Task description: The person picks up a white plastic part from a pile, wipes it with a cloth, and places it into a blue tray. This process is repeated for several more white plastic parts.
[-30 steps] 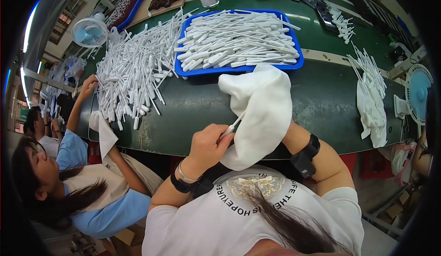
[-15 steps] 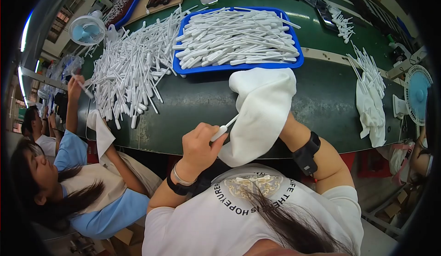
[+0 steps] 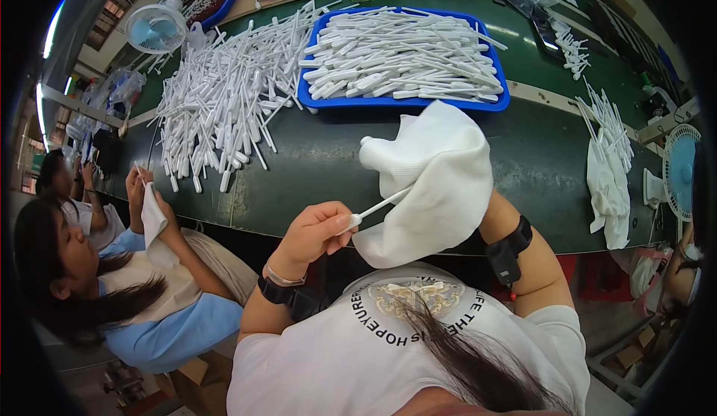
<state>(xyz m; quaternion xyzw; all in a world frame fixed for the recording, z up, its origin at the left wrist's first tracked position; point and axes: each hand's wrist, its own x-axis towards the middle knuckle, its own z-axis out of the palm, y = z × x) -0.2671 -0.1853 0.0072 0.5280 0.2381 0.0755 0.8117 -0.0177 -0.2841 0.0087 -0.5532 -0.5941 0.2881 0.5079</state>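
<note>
Between the thumb and fingers of my left hand (image 3: 320, 229) is the thicker handle end of a slim white plastic stick (image 3: 385, 202). Its thin shaft runs up to the right and disappears into a fold of a white cloth (image 3: 441, 184). My right hand is hidden beneath that cloth, bunched around the shaft; only my right forearm (image 3: 502, 222) shows below it. The cloth hangs in front of a blue tray (image 3: 328, 104), heaped with many similar white sticks (image 3: 403, 54).
A loose pile of white sticks (image 3: 224, 102) lies left of the tray on the dark green table (image 3: 314, 162). At right are another cloth (image 3: 609, 192) with sticks and a small fan (image 3: 678, 171). A co-worker (image 3: 142, 289) sits at left, holding a cloth and a stick.
My left hand has moved slightly left and down, drawing more of the stick's shaft out of the cloth. The cloth has shifted and refolded. The co-worker's raised hand has come down to their cloth.
</note>
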